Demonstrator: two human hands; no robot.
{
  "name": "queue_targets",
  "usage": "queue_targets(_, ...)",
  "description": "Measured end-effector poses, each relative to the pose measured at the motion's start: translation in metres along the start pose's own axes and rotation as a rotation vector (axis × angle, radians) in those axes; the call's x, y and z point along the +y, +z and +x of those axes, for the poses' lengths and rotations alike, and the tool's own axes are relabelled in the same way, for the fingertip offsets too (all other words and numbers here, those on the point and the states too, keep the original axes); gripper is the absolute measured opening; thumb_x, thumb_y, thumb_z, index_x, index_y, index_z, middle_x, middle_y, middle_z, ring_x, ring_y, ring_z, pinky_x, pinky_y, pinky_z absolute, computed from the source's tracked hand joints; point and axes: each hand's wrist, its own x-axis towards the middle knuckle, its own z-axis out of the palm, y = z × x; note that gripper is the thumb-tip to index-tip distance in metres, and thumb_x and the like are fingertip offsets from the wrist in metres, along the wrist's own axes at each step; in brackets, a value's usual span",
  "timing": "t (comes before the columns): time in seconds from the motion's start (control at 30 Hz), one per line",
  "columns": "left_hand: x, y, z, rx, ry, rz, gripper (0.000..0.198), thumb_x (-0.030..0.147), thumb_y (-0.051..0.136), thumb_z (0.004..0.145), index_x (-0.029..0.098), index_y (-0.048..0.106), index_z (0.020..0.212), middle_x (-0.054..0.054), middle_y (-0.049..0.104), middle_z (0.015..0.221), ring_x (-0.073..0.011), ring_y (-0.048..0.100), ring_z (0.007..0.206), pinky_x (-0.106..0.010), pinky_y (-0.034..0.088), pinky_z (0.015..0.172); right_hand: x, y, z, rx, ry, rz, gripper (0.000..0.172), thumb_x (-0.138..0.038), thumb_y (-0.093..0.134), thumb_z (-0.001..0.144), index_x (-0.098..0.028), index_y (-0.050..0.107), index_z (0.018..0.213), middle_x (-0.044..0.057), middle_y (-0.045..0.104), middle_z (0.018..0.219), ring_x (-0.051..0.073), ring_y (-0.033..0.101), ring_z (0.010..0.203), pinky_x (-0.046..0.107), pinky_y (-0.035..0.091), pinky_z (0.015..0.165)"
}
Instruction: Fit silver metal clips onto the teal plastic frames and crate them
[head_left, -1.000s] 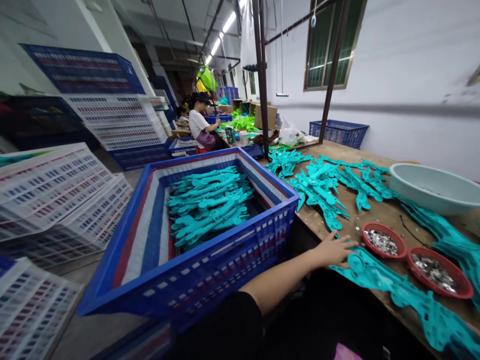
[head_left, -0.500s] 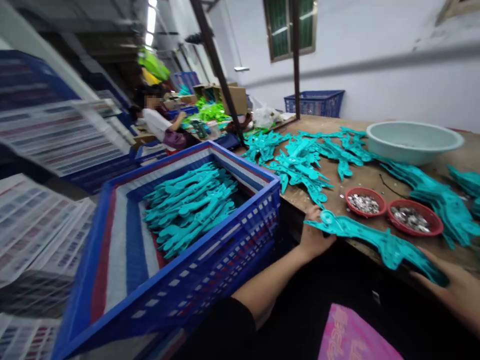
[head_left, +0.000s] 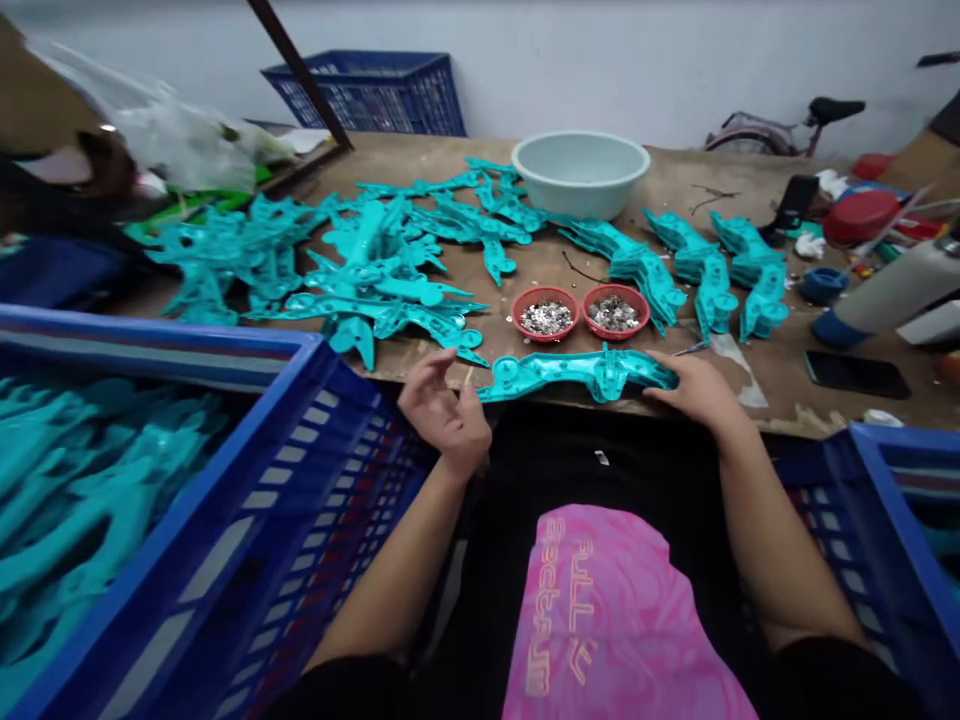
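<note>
A long turquoise plastic part [head_left: 559,372] lies across the table's front edge before me. Its right end is gripped by my right hand [head_left: 694,392], thumb below and fingers behind. My left hand [head_left: 448,412] is raised at the part's left tip, fingers apart and palm partly turned up; it seems to hold nothing. Just beyond the part stand two red baskets, the left basket [head_left: 545,336] and the right basket [head_left: 616,334], both filled with small shiny metal pieces. Loose turquoise parts [head_left: 382,270] are heaped to the left, and stacked parts [head_left: 694,265] stand in rows to the right.
A pale basin [head_left: 581,180] stands at the back of the table. Blue crates flank me: the left crate [head_left: 300,470] holds turquoise parts, the right crate [head_left: 892,500] is partly seen. A phone [head_left: 856,374] and a grey cylinder [head_left: 889,290] lie at right.
The view has swung right, toward the table. My left hand has let go of the turquoise part's left end and opened. My right hand still holds the other end.
</note>
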Motion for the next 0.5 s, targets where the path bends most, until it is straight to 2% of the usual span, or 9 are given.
queue_targets(0.07, 0.007, 0.012, 0.008, -0.289, 0.120, 0.037, 0.035, 0.028, 0.054, 0.111, 0.033, 0.056, 0.146, -0.008, 0.071, 0.135, -0.0284, 0.068, 0.139, -0.056, 0.057, 0.122, -0.003, 0.003, 0.004, -0.047, 0.011, -0.062, 0.073, -0.045, 0.089, 0.094, -0.028, 0.070, 0.162, 0.013, 0.079, 0.148, 0.042, 0.076, 0.134, 0.051, 0.061, 0.111)
queue_targets(0.13, 0.010, 0.030, 0.013, -0.645, 0.177, 0.115, 0.036, 0.030, 0.059, 0.111, 0.028, 0.064, 0.147, -0.010, 0.074, 0.145, -0.0314, 0.061, 0.151, -0.057, 0.050, 0.129, -0.009, 0.002, 0.007, -0.076, 0.021, -0.117, 0.074, -0.046, 0.090, 0.093, -0.030, 0.069, 0.163, 0.013, 0.080, 0.145, 0.041, 0.077, 0.131, 0.050, 0.061, 0.109)
queue_targets(0.2, 0.009, 0.051, 0.015, -0.952, 0.181, 0.223, 0.052, 0.039, 0.066, 0.110, 0.021, 0.061, 0.158, -0.014, 0.065, 0.164, -0.0363, 0.052, 0.161, -0.057, 0.046, 0.132, -0.016, -0.004, 0.008, -0.088, 0.001, -0.146, 0.079, -0.049, 0.091, 0.093, -0.028, 0.066, 0.166, 0.016, 0.079, 0.145, 0.041, 0.077, 0.132, 0.052, 0.060, 0.111)
queue_targets(0.27, 0.006, 0.067, 0.013, -1.174, 0.154, 0.326, 0.062, 0.042, 0.067, 0.110, 0.017, 0.057, 0.166, -0.017, 0.061, 0.169, -0.0372, 0.054, 0.160, -0.054, 0.049, 0.128, -0.022, -0.014, 0.008, -0.061, -0.035, -0.124, 0.082, -0.051, 0.088, 0.096, -0.023, 0.062, 0.169, 0.018, 0.076, 0.150, 0.041, 0.074, 0.136, 0.054, 0.058, 0.115)
queue_targets(0.33, 0.000, 0.076, 0.011, -1.280, 0.121, 0.403, 0.059, 0.038, 0.064, 0.112, 0.018, 0.057, 0.167, -0.015, 0.066, 0.164, -0.0343, 0.065, 0.149, -0.048, 0.054, 0.120, -0.028, -0.027, 0.014, 0.016, -0.071, -0.053, 0.073, -0.049, 0.080, 0.103, -0.020, 0.063, 0.168, 0.017, 0.074, 0.154, 0.039, 0.072, 0.140, 0.053, 0.057, 0.119)
queue_targets(0.4, -0.007, 0.076, 0.010, -1.299, 0.092, 0.455, 0.053, 0.035, 0.059, 0.114, 0.021, 0.060, 0.165, -0.013, 0.072, 0.157, -0.0319, 0.073, 0.136, -0.045, 0.057, 0.113, -0.033, -0.039, 0.033, 0.097, -0.102, 0.002, 0.056, -0.042, 0.069, 0.109, -0.021, 0.069, 0.161, 0.014, 0.076, 0.151, 0.035, 0.073, 0.137, 0.050, 0.057, 0.119)
queue_targets(0.5, -0.017, 0.066, 0.010, -1.289, 0.073, 0.448, 0.051, 0.035, 0.057, 0.115, 0.023, 0.061, 0.165, -0.012, 0.074, 0.154, -0.0323, 0.074, 0.132, -0.046, 0.058, 0.108, -0.040, -0.046, 0.085, 0.124, -0.149, -0.024, 0.044, -0.029, 0.059, 0.112, -0.021, 0.077, 0.152, 0.012, 0.080, 0.145, 0.033, 0.076, 0.131, 0.048, 0.058, 0.117)
